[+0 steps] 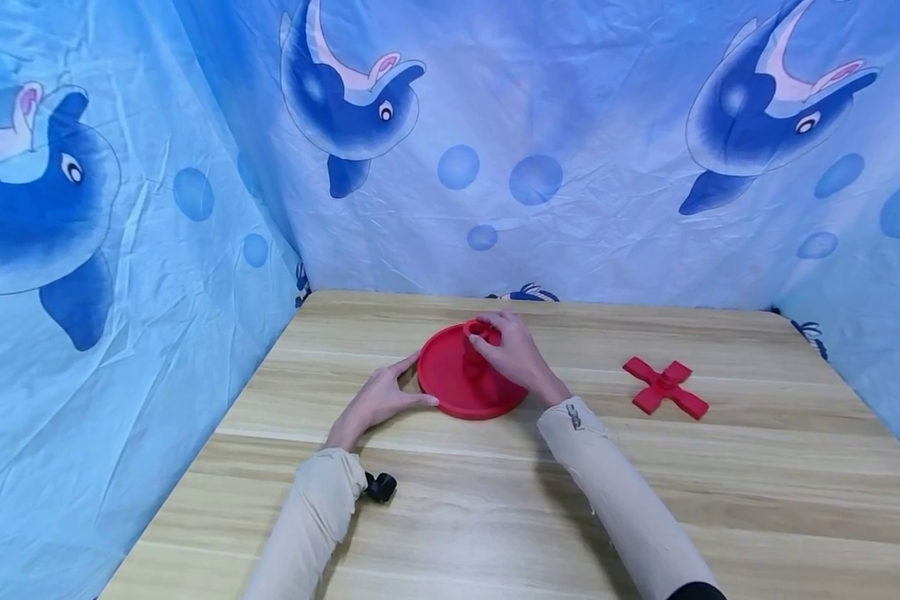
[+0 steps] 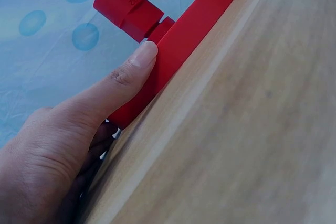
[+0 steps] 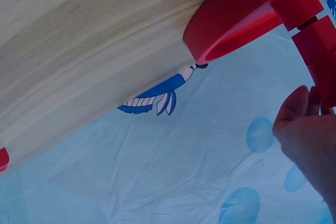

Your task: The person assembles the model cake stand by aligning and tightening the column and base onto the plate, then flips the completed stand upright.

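Observation:
A round red tray (image 1: 441,375) with a raised rim lies on the table. My left hand (image 1: 381,402) holds its left side, thumb at the near rim and fingers spread along the far left edge. In the left wrist view the thumb presses the tray's side wall (image 2: 197,22). Over the tray's middle stands a red hollow tube (image 1: 471,360), gripped near its top by my right hand (image 1: 517,354). The right wrist view shows the tube (image 3: 317,51) in line with a short red post (image 3: 296,6) on the tray, a narrow dark slit between them.
To the right lies a flat red cross-shaped piece (image 1: 663,387) with a small raised hub. Wood-grain tabletop (image 1: 465,517) surrounds these parts. Blue printed cloth (image 1: 607,208) hangs behind and at both sides. A small black device (image 1: 381,487) sits at the left wrist.

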`<state>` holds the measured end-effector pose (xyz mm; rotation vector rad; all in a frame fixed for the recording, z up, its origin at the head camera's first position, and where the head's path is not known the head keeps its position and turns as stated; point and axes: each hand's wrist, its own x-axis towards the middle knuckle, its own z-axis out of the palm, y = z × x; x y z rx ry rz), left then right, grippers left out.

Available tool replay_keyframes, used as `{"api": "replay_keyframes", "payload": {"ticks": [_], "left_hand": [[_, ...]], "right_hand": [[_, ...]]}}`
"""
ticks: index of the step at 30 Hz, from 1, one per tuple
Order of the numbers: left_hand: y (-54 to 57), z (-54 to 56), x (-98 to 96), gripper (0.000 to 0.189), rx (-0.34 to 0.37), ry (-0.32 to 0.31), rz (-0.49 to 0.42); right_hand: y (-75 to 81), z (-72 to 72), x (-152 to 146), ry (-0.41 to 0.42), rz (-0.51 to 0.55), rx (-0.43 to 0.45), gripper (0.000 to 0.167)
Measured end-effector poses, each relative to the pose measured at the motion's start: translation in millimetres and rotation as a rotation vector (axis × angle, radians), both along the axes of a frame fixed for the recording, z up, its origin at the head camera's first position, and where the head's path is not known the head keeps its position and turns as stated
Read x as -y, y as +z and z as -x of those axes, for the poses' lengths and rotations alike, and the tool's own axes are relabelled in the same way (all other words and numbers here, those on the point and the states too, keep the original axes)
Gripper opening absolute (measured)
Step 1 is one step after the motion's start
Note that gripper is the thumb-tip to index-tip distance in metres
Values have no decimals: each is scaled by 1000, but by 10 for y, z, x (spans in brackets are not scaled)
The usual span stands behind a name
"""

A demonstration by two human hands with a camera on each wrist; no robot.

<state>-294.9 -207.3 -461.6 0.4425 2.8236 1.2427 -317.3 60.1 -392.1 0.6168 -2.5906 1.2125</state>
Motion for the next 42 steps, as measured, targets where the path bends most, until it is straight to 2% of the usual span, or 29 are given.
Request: {"api": "replay_keyframes", "payload": {"ticks": [8, 16, 23, 31, 42], "left_hand": [[10, -1, -3, 105, 9, 3, -1], [23, -5, -3, 104, -8, 6, 19], [20, -19, -6, 104, 4, 9, 17], [25, -31, -8, 103, -3, 12, 21], [30, -18, -26, 103, -2, 9, 23]], "right_hand": [[-26, 6, 2, -63, 2, 39, 58], [-36, 22, -3, 4, -27, -13, 50], [-42, -3, 19, -64, -43, -5, 57], [-56, -8, 4, -7, -44, -61, 50], [-67, -3, 7, -48, -46, -62, 52]]}}
